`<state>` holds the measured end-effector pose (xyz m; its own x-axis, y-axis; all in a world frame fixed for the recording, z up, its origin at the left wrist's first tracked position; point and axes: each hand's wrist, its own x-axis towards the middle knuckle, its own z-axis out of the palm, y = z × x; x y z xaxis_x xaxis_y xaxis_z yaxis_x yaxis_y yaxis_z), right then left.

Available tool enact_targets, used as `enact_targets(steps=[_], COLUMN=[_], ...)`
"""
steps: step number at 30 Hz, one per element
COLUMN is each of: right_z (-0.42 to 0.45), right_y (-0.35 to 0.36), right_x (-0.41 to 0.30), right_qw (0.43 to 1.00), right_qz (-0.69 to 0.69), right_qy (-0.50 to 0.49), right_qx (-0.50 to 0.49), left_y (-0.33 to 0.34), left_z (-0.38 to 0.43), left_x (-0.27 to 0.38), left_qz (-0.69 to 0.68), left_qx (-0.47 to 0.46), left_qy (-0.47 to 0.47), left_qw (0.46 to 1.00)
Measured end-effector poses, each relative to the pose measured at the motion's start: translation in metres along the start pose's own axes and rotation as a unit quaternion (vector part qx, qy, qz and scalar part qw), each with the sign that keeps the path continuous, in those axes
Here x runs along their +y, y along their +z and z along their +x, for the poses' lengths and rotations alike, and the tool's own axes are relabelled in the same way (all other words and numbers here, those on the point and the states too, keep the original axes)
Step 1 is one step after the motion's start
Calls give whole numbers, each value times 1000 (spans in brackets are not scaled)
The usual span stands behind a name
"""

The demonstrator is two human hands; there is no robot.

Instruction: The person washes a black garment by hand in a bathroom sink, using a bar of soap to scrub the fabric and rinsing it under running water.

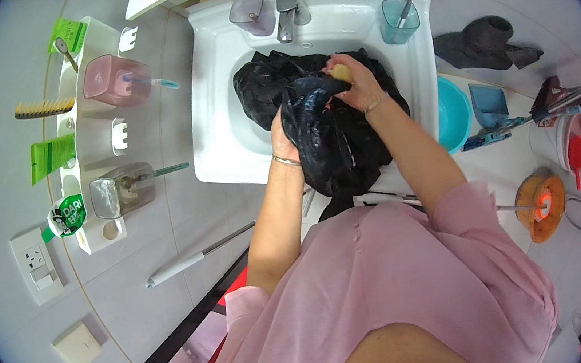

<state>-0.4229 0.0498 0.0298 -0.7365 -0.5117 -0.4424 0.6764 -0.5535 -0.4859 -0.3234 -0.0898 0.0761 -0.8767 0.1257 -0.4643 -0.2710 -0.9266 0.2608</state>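
Observation:
A wet black garment (pixel 266 82) fills much of the white washbasin (pixel 217 147) and hangs over its front edge. My left hand (pixel 282 138) grips a raised part of the cloth from the left, its fingers mostly hidden behind the fabric. In my right hand (pixel 357 82) is a yellowish bar of soap (pixel 340 73), held against the top of that raised part. Behind the garment, the chrome faucet (pixel 286 11) stands at the back of the basin; no water is seen running from it.
A clear cup (pixel 252 17) and a teal cup (pixel 399 21) with a toothbrush stand on the basin's back corners. On the left wall, a white rack (pixel 97 196) carries cups, tubes and a comb. A turquoise tub (pixel 452 113) lies right of the basin, near a blue dustpan (pixel 488 104).

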Motion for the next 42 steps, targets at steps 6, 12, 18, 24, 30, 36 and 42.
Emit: enact_targets(steps=[6, 12, 18, 24, 30, 36, 42], right_z=[-43, 27, -33, -24, -20, -43, 9], right_y=[74, -22, -57, -100, -70, 47, 8], right_x=[56, 17, -36, 17, 0, 65, 84], right_qw=[690, 920, 766, 588, 920, 886, 960], right_qz=[-555, -324, -568, -735, -382, -458, -280], right_qy=[-462, -195, -248, -279, 73, -63, 7], right_qx=[41, 101, 169, 190, 51, -35, -24], left_y=[-41, 19, -27, -82, 12, -34, -21], left_z=[16, 35, 47, 60, 60, 33, -15], left_x=[-6, -14, 80, 64, 72, 140, 37], left_qz=[-37, 353, 757, 335, 381, 832, 915], left_qx=[30, 97, 310, 296, 159, 316, 181], left_qy=[46, 122, 403, 132, 129, 234, 101], left_qw=[998, 923, 410, 885, 902, 392, 346])
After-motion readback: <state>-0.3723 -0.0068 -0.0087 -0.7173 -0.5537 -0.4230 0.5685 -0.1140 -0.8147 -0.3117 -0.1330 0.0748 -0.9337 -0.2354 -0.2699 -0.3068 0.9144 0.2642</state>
